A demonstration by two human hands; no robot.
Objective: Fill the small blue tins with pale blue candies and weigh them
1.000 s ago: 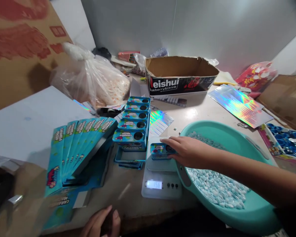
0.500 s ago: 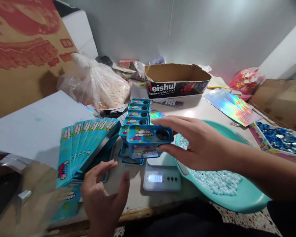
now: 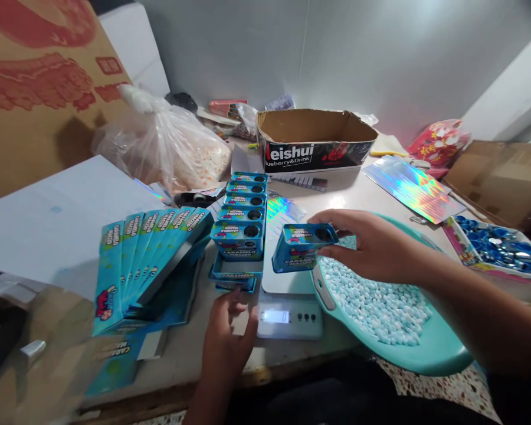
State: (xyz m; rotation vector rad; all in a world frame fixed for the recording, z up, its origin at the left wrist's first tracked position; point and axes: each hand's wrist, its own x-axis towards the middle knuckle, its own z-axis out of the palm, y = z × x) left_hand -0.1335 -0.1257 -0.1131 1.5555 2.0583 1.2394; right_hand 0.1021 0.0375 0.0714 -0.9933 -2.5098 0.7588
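My right hand (image 3: 358, 242) grips a small blue candy box (image 3: 296, 251) by its right end, thumb and fingers at the round dark hole in its top. The box is over the white plate of a digital scale (image 3: 287, 324); whether it touches the plate I cannot tell. To its left stands a row of similar blue boxes (image 3: 243, 215), with an open blue tray (image 3: 236, 271) at the near end. My left hand (image 3: 228, 336) is open just in front of that tray, fingers apart, fingertips close to its edge. A turquoise basin (image 3: 451, 354) of pale blue candies (image 3: 376, 307) sits beside the scale.
Flat blue cartons (image 3: 146, 254) lie fanned out at left. Behind are a knotted plastic bag (image 3: 172, 147) and an open cardboard box (image 3: 318, 156). Holographic sheets (image 3: 411, 186) and a tray of shiny blue pieces (image 3: 500, 248) lie at right.
My right hand has carried the candy box rightward, from in front of the row to over the scale. My left hand has moved right, towards the scale. The display no longer reads 156.
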